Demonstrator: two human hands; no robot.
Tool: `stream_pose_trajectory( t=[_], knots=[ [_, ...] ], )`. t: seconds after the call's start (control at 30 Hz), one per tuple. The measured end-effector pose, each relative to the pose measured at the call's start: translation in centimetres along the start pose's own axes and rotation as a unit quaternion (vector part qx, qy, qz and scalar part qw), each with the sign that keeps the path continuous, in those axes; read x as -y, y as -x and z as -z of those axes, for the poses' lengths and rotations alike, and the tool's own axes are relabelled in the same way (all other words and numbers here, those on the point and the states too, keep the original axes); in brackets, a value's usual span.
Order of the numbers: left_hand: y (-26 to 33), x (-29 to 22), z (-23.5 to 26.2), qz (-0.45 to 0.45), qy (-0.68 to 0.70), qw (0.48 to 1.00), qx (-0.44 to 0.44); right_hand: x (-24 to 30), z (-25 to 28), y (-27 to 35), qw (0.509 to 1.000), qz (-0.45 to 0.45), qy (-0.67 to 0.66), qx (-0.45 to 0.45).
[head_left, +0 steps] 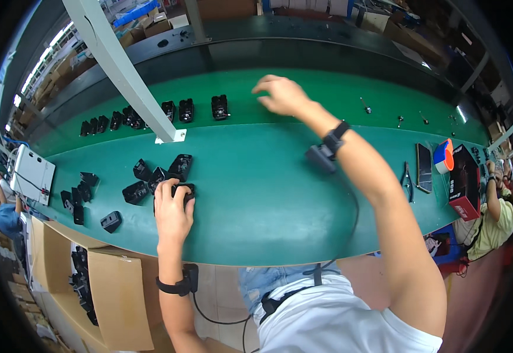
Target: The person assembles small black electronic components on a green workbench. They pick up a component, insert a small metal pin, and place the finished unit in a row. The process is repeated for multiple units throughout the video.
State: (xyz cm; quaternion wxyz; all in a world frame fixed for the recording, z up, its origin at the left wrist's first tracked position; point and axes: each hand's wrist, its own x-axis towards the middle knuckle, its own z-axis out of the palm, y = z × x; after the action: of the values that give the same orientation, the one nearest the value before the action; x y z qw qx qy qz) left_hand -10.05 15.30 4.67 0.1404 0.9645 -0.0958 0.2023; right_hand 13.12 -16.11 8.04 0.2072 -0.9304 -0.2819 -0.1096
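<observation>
left hand [173, 213] grip clasps black part [183, 190] | right hand [281, 94] spread | cardboard box [118, 294]: black parts [83, 282]

We see the left hand [173, 213] covering most of a black part [183, 190], so its shape stays unclear. Small metal items [366, 106] far across the worktop [268, 194] are too tiny to identify. A seated person [494, 215] is cut by the rim.

A green-topped bench [268, 194] carries scattered black plastic parts [150, 176], pliers [407, 179] and a red box [464, 182].
</observation>
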Motion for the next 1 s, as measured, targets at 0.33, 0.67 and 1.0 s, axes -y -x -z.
stream_pose_trajectory(
  t=[0.33,0.67,1.0],
  knots=[
    [-3.3,-6.6,-1.1,-0.12,0.158,0.972,0.123,-7.0,1.5,5.7,0.986,-0.088,0.115,0.081],
    [-7.3,-12.1,-4.9,-0.249,0.17,0.936,0.185,-1.4,2.9,15.1,0.879,-0.124,-0.449,-0.104],
    [-12.0,-15.8,-7.7,0.018,0.654,0.72,0.23,1.2,5.0,18.3,0.744,-0.166,-0.642,-0.08]
  ],
)
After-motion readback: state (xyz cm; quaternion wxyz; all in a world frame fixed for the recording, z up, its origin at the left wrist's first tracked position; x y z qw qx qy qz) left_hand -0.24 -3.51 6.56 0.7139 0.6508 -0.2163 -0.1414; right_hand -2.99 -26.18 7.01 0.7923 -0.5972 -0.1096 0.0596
